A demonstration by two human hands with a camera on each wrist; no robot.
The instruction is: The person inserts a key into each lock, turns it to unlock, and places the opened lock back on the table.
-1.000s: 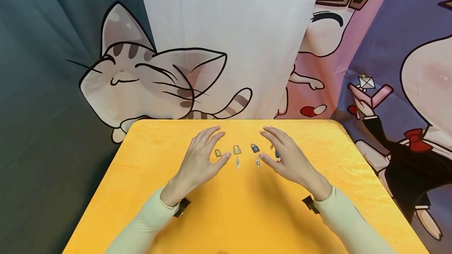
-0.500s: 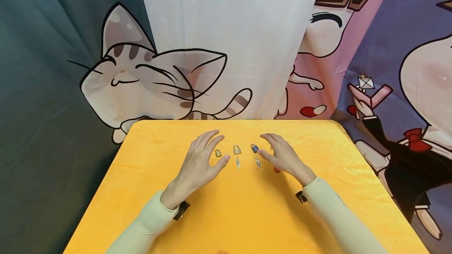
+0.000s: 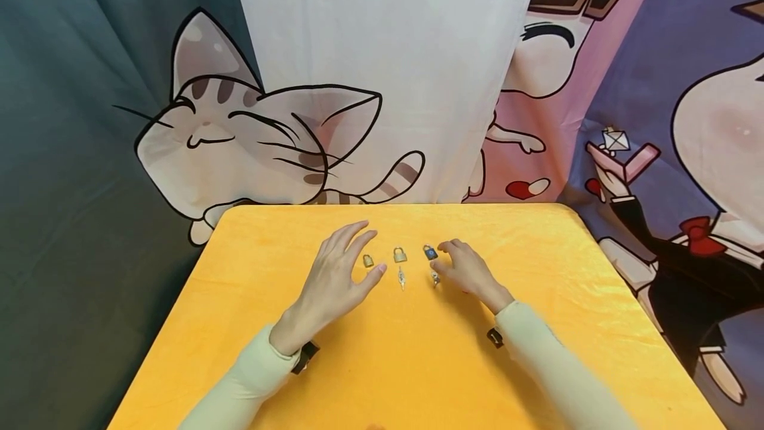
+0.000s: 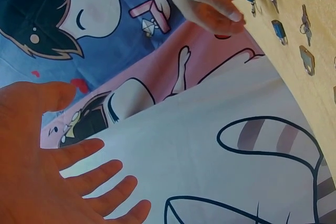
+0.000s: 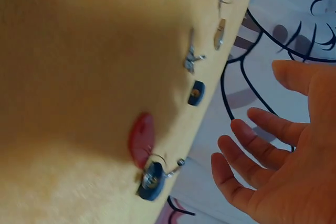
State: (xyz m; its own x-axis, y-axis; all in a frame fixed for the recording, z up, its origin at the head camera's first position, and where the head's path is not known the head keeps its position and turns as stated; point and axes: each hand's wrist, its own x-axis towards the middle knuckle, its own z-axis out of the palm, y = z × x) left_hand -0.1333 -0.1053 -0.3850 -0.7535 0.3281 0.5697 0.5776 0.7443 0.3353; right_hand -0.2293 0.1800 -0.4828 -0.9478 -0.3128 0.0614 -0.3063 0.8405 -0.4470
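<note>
My left hand (image 3: 334, 274) hovers over the table with fingers spread, nearest to a small brass padlock (image 3: 368, 261). Holding nothing, my right hand (image 3: 470, 272) has relaxed, slightly bent fingers beside a blue padlock (image 3: 430, 252) and the keys (image 3: 436, 278) in front of it. Between the hands lie a larger brass padlock (image 3: 400, 255) and a second set of keys (image 3: 402, 278). The head view hides another blue padlock (image 5: 151, 181) behind my right hand; the right wrist view shows it with a key in it and a red tag (image 5: 142, 139) attached.
A yellow cloth covers the table (image 3: 382, 363), whose far edge meets a printed cloth backdrop (image 3: 382, 25). In the head view, the padlocks stand in a row across the table's far half, with the loose keys nearer to me.
My right hand has moved left and toward me, lowering near the blue padlock, with its fingers bending a little more. My left hand has barely moved.
</note>
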